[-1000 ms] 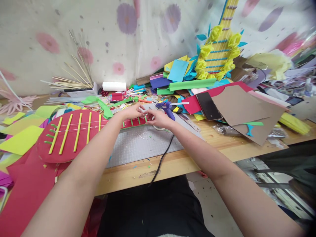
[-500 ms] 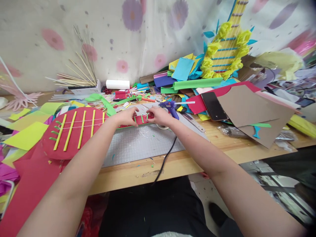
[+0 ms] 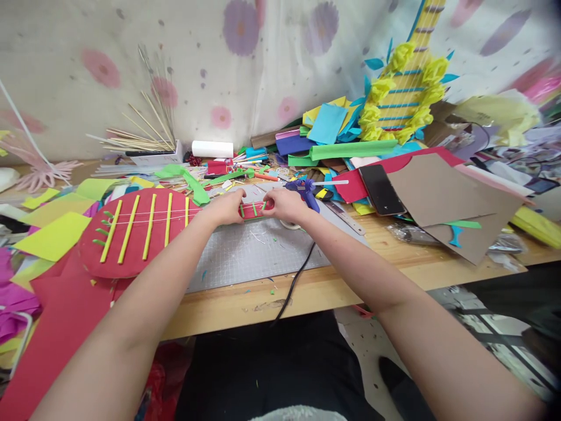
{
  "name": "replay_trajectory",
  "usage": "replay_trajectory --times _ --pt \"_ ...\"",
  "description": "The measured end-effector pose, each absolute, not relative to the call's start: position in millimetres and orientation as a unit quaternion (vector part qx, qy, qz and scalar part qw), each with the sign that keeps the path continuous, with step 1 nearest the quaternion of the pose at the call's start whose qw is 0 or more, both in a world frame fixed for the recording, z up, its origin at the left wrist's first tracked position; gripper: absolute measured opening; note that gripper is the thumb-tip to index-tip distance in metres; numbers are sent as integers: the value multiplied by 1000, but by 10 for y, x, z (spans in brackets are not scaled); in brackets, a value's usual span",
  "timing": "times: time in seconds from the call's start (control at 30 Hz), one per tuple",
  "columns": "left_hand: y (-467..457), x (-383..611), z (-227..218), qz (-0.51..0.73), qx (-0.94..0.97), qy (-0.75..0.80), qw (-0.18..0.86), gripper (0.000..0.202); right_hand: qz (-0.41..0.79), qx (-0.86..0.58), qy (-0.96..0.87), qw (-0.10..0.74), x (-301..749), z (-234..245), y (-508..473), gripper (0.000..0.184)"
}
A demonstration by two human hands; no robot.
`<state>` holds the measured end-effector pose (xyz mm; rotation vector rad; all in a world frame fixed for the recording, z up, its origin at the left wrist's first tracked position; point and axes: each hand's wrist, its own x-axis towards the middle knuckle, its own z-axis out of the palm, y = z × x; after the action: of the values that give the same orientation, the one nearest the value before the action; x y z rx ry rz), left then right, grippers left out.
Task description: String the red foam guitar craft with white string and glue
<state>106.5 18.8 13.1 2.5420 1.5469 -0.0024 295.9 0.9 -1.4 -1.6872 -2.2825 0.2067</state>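
A red paper guitar lies across the left and middle of the table. Its round body [image 3: 131, 248] carries yellow strips, short green pegs and white strings [image 3: 151, 218]. The narrow red neck [image 3: 248, 211], crossed by small green strips, shows between my two hands. My left hand [image 3: 228, 207] grips this neck, thumb on the near side and fingers on the far side. At the neck's right end my right hand [image 3: 283, 206] has thumb and index finger pinched together, apparently on a white string; the pinch itself is small and partly hidden. My left forearm covers part of the guitar.
A purple glue gun [image 3: 305, 190] lies right behind my right hand, its black cable [image 3: 295, 285] running over the table's front edge. Under the neck is a grey cutting mat [image 3: 245, 257]. A metal ruler [image 3: 346, 217], phone [image 3: 381, 188] and cardboard [image 3: 442, 199] lie to the right.
The whole view has shifted slightly to the right. Both hands stay at the guitar's neck in nearly the same pose.
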Motion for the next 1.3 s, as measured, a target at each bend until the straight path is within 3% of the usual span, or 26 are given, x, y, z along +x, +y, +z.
replay_trajectory --times 0.3,0.73,1.3 --pt "181 1070 139 1 848 521 98 62 58 -582 -793 172 2963 -56 11 38" --pt "137 959 -34 71 860 493 108 60 66 -507 -849 134 3106 -205 63 33" --pt "96 1000 36 40 855 505 109 62 113 -495 -856 99 3137 -158 112 35"
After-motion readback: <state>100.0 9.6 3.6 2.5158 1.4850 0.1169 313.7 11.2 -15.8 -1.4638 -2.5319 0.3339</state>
